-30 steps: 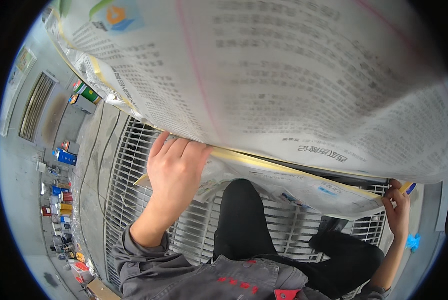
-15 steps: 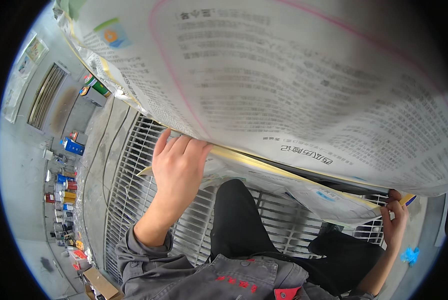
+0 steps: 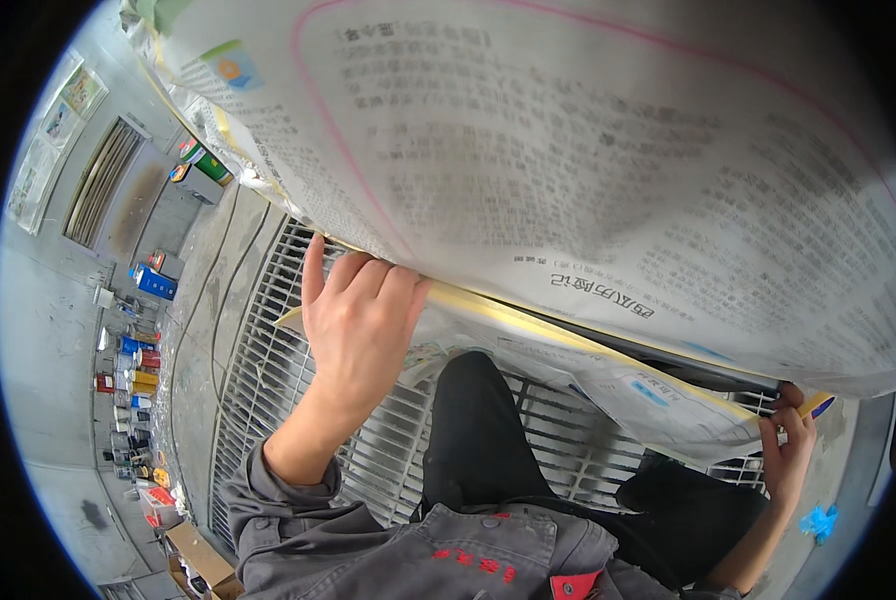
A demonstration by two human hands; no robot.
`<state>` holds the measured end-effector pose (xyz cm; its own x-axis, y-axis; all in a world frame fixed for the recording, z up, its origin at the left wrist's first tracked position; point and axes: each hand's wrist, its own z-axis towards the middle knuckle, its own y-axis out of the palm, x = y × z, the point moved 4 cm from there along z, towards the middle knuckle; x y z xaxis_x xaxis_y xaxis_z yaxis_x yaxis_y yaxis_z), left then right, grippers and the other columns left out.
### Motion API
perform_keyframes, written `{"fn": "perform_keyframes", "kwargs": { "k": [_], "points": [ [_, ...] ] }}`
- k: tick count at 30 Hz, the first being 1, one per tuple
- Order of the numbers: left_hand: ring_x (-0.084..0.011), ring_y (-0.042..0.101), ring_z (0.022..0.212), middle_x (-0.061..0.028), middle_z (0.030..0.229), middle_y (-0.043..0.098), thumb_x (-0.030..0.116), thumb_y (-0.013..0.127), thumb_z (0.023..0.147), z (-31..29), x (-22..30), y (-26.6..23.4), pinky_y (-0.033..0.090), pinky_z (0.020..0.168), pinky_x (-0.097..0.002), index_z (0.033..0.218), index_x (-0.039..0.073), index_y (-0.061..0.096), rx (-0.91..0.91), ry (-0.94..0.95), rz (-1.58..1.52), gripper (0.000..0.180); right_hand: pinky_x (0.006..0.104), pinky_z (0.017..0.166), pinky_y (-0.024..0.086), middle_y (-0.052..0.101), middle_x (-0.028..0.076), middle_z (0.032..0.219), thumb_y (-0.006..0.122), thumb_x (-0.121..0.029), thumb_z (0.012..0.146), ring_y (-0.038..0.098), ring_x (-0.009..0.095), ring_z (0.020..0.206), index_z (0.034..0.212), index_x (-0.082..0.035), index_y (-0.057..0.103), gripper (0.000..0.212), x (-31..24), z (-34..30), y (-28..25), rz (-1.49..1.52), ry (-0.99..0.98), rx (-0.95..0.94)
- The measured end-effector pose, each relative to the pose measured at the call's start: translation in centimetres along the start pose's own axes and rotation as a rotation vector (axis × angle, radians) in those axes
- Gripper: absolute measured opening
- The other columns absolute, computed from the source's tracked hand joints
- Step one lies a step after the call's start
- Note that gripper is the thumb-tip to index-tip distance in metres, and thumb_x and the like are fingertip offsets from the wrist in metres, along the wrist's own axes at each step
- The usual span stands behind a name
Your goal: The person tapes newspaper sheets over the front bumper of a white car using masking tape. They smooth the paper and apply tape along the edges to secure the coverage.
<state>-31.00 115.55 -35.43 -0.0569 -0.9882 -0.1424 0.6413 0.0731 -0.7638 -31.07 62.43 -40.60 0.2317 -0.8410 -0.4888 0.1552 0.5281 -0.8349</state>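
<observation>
Left hand [image 3: 360, 315]: forefinger spread outward since the earlier frame. It lies at yellow tape [image 3: 528, 324] edging the lower paper [image 3: 658, 412], below the printed sheet [image 3: 528, 170]; grip: cannot tell. Right hand [image 3: 790, 445] clamps the paper's corner near tape roll [image 3: 818, 404], probably tensioning it.

Newspaper [image 3: 588, 160] spans the front, a lower paper sheet [image 3: 690, 425] just below its near edge; left hand [image 3: 360, 318] at that edge's left, right hand [image 3: 788, 442] at its right beside a tape roll [image 3: 820, 405]. Floor grating [image 3: 388, 455] runs underneath, cans [image 3: 145, 383] along the left wall [image 3: 53, 340], cardboard box [image 3: 196, 550] nearer.
</observation>
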Motion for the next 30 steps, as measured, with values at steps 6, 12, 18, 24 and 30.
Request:
{"fn": "perform_keyframes", "kwargs": {
  "k": [6, 12, 18, 24, 30],
  "points": [
    [-0.0257, 0.069, 0.107, -0.0040, 0.108, 0.071, 0.010, 0.082, 0.084, -2.5, -1.0, 1.3, 0.036, 0.123, -0.0589, 0.103, 0.009, 0.074, 0.136, -0.063, -0.108, 0.021, 0.0417, 0.099, 0.051, 0.066, 0.020, 0.138, 0.073, 0.007, 0.081, 0.062, 0.030, 0.105, 0.088, 0.003, 0.051, 0.023, 0.8, -0.3, 0.2, 0.072, 0.053, -0.050],
    [-0.0249, 0.067, 0.117, -0.0040, 0.114, 0.070, -0.003, 0.071, 0.077, -5.2, -0.3, 3.1, 0.036, 0.124, -0.0581, 0.105, 0.011, 0.082, 0.171, -0.069, -0.177, 0.033, 0.0412, 0.099, 0.050, 0.066, 0.020, 0.134, 0.071, 0.007, 0.082, 0.062, 0.029, 0.107, 0.086, 0.003, 0.052, 0.020, 1.3, -0.5, 0.1, 0.057, 0.037, -0.027],
    [-0.0268, 0.063, 0.124, -0.0049, 0.120, 0.067, -0.005, 0.070, 0.075, -5.0, -0.2, 3.3, 0.035, 0.124, -0.0583, 0.108, 0.012, 0.083, 0.195, -0.063, -0.160, 0.040, 0.0418, 0.101, 0.048, 0.067, 0.020, 0.130, 0.070, 0.005, 0.084, 0.061, 0.031, 0.107, 0.086, 0.002, 0.051, 0.020, 1.1, -0.3, 0.0, 0.010, 0.025, -0.045],
    [-0.0277, 0.062, 0.124, -0.0051, 0.120, 0.066, -0.006, 0.069, 0.074, -4.7, -0.4, 3.5, 0.034, 0.124, -0.0583, 0.108, 0.012, 0.084, 0.168, -0.083, -0.178, 0.041, 0.0415, 0.092, 0.049, 0.066, 0.016, 0.105, 0.075, 0.004, 0.081, 0.061, 0.034, 0.100, 0.086, 0.003, 0.058, 0.018, 0.0, 0.1, 0.0, 0.030, 0.006, 0.047],
    [-0.0264, 0.062, 0.124, -0.0036, 0.119, 0.067, -0.004, 0.069, 0.075, -4.9, 0.1, 3.3, 0.033, 0.125, -0.0573, 0.108, 0.012, 0.085, 0.220, -0.055, -0.164, 0.040, 0.0417, 0.091, 0.049, 0.067, 0.016, 0.105, 0.076, 0.004, 0.082, 0.062, 0.034, 0.099, 0.085, 0.003, 0.057, 0.019, -0.4, 0.2, 0.0, 0.000, -0.013, 0.042]
  ]
}}
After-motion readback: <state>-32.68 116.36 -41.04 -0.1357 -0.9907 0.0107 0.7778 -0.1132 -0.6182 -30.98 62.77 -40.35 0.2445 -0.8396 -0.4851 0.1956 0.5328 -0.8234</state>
